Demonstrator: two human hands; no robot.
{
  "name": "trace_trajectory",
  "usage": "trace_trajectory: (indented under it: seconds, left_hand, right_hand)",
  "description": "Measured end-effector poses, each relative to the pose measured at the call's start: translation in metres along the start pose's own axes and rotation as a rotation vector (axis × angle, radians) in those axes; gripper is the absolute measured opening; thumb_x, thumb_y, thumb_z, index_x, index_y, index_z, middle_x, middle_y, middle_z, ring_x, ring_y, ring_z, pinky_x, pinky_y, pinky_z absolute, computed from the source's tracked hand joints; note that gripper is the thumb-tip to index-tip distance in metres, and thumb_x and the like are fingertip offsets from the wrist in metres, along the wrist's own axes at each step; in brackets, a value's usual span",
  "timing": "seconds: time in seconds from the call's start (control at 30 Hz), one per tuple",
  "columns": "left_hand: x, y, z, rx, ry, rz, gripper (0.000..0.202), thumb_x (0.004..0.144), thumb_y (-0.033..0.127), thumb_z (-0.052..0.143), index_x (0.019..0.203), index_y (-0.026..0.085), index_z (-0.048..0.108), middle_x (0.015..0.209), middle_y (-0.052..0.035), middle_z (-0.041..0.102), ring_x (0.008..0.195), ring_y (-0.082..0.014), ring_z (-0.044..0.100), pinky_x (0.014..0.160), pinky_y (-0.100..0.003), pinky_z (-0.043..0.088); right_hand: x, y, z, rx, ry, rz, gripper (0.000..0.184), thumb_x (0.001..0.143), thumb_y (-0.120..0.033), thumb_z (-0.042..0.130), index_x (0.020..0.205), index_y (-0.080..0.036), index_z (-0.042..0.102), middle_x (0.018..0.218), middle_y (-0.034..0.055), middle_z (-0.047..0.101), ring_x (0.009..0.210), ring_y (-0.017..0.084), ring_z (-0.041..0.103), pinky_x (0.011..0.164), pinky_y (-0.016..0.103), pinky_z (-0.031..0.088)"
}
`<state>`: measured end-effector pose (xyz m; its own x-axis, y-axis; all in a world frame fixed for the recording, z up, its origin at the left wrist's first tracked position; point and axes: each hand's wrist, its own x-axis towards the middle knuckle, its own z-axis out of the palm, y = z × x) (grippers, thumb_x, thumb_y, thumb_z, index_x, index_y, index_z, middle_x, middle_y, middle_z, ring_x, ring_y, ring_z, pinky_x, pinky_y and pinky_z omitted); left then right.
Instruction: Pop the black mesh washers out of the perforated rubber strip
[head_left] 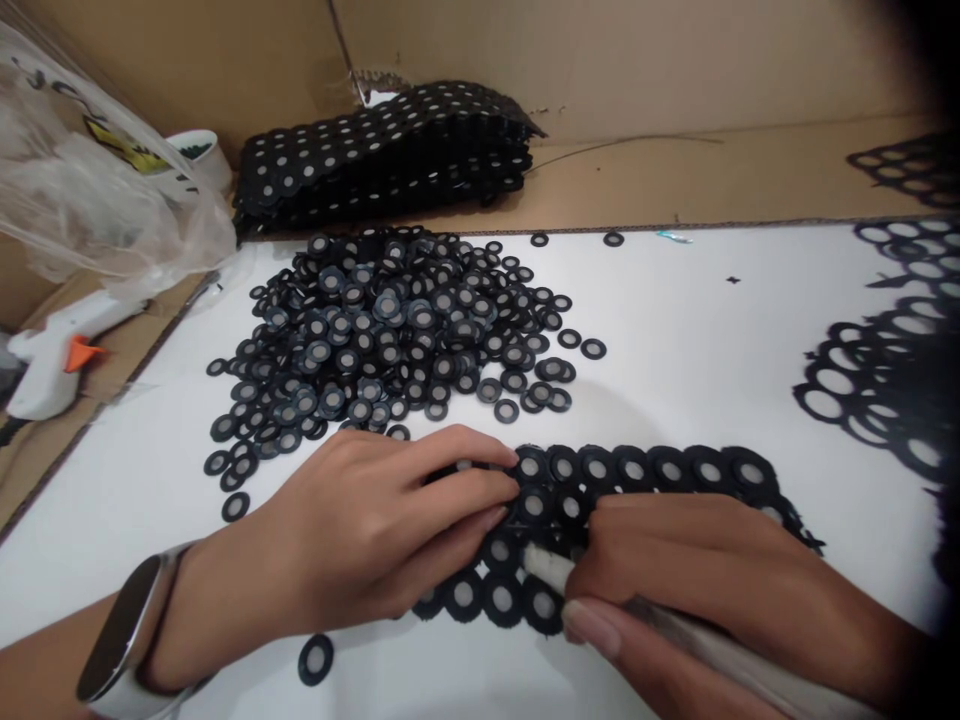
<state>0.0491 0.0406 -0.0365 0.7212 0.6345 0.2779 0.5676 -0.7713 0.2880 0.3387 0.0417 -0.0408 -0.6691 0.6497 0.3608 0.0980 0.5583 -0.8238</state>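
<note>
A black sheet [632,467] of joined rings with pale grey round centres lies on the white board. My left hand [390,510], with a watch band on the wrist, rests on the sheet's left part with its fingers stretched out flat. My right hand [697,570] is closed around a whitish pen-like tool [549,568]. The tool's tip meets the sheet between rings just right of my left fingertips; its exact kind is not clear. A big pile of loose black rings with grey centres [390,340] lies beyond my left hand. One loose ring [316,659] is near the front.
Stacked dotted black sheets [390,150] stand at the back by the cardboard wall. On the left are a white glue gun [67,340] with an orange trigger, a clear plastic bag [112,200] and a white cup [202,155]. Black perforated scrap [885,370] lies at right.
</note>
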Motion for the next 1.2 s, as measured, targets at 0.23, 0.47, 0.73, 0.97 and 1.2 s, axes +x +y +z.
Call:
trace_trajectory:
  seconds: [0.23,0.47,0.73,0.97,1.2]
  left_hand:
    - [0.0006,0.0004,0.0005,-0.004,-0.001,-0.005,0.022,0.116,0.027,0.062,0.136,0.027,0.072,0.142,0.0036,0.081,0.088,-0.0128,0.085,0.059,-0.034,0.06]
    - [0.0013,0.0007,-0.0002,0.01,0.001,-0.002,0.021,0.117,0.028,0.06,0.134,0.026,0.072,0.141,0.0032,0.081,0.087,-0.0134,0.085,0.059,-0.034,0.061]
    - [-0.0008,0.001,-0.0007,0.005,-0.015,-0.014,0.022,0.117,0.028,0.062,0.136,0.027,0.073,0.144,0.0033,0.08,0.091,-0.0124,0.085,0.061,-0.032,0.06]
    - [0.0004,0.0006,0.0,-0.011,-0.006,-0.009,0.023,0.117,0.028,0.061,0.136,0.027,0.073,0.144,0.0016,0.081,0.091,-0.0126,0.085,0.061,-0.03,0.058]
    - [-0.0005,0.0009,-0.0006,-0.009,-0.018,-0.011,0.022,0.116,0.028,0.063,0.135,0.027,0.073,0.144,0.0024,0.08,0.089,-0.0127,0.085,0.061,-0.032,0.059]
  right_hand:
    - [-0.0007,-0.0017,0.0003,0.048,0.011,0.037,0.023,0.105,-0.01,0.069,0.086,-0.023,0.065,0.079,-0.0041,0.077,0.061,0.012,0.07,0.061,0.022,0.058]
    - [-0.005,-0.0036,0.006,-0.004,0.036,0.101,0.019,0.103,-0.011,0.069,0.089,-0.024,0.07,0.073,-0.0046,0.068,0.062,0.014,0.068,0.063,0.028,0.056]
    - [-0.0094,-0.0039,0.0075,0.004,0.022,0.11,0.02,0.102,-0.007,0.068,0.091,-0.024,0.071,0.076,-0.005,0.068,0.066,0.013,0.069,0.068,0.026,0.057]
    - [-0.0081,-0.0034,0.0079,-0.016,0.051,0.066,0.02,0.099,-0.007,0.07,0.089,-0.024,0.067,0.076,-0.005,0.069,0.064,0.014,0.07,0.065,0.025,0.059]
    - [-0.0046,-0.0036,0.0078,-0.006,0.081,0.067,0.02,0.093,-0.005,0.068,0.087,-0.024,0.066,0.075,-0.0047,0.07,0.062,0.013,0.071,0.062,0.024,0.06]
